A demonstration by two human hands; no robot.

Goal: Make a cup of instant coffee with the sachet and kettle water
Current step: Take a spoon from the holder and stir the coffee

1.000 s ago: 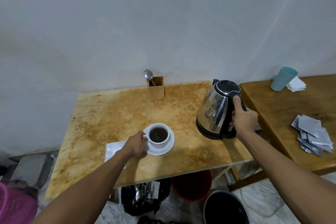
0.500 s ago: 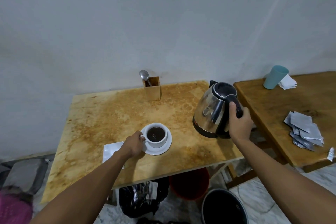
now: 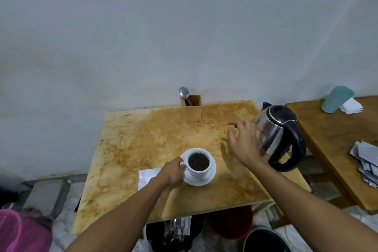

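Observation:
A white cup [image 3: 199, 164] full of dark coffee stands on a white saucer [image 3: 206, 179] near the front of the stained wooden table [image 3: 143, 149]. My left hand [image 3: 172, 172] grips the cup's handle. The steel kettle [image 3: 280, 137] with a black lid and handle stands at the table's right edge. My right hand [image 3: 244, 142] hovers just left of the kettle, fingers spread, holding nothing. A white sachet [image 3: 148, 177] lies flat under my left wrist. A spoon [image 3: 184, 95] sticks out of a wooden holder [image 3: 192, 110] at the back.
A second wooden table [image 3: 335, 139] on the right carries a teal cup [image 3: 336, 99], a white napkin and a pile of grey sachets [image 3: 366, 161]. Below the table are a red bucket [image 3: 229, 225], a black bin [image 3: 266, 240] and a black bag. A pink basket [image 3: 18, 231] sits bottom left.
My right hand has let go of the kettle handle and moved left over the table, fingers spread. The kettle now stands on the table. My left hand stays on the cup.

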